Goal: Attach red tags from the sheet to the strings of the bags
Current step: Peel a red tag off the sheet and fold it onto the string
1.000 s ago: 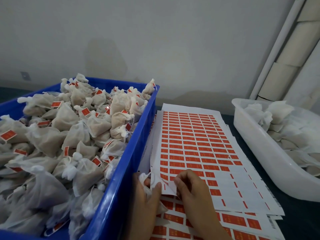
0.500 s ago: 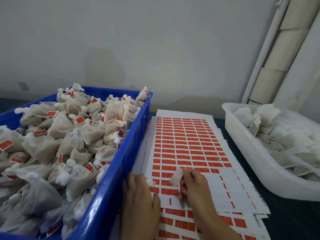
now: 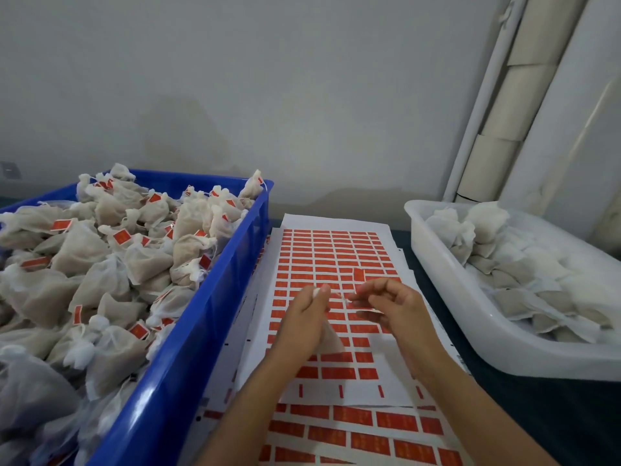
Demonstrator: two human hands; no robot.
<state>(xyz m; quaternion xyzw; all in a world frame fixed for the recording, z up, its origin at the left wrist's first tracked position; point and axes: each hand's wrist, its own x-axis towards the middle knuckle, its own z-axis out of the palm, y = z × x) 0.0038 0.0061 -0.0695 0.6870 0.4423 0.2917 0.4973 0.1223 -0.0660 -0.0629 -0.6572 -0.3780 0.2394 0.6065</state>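
Left hand [image 3: 304, 317]: gripping a small white bag [image 3: 331, 338], gathered top showing above curled fingers, over the tag sheet [image 3: 336, 260]. Right hand [image 3: 391, 306]: pinching the bag's string [image 3: 341, 296], a red tag [image 3: 359, 274] standing just above the fingertips. Sitting left of the sheet: blue crate [image 3: 188, 331] holding tagged bags. Sitting right: white tub [image 3: 470, 314] holding untagged bags.
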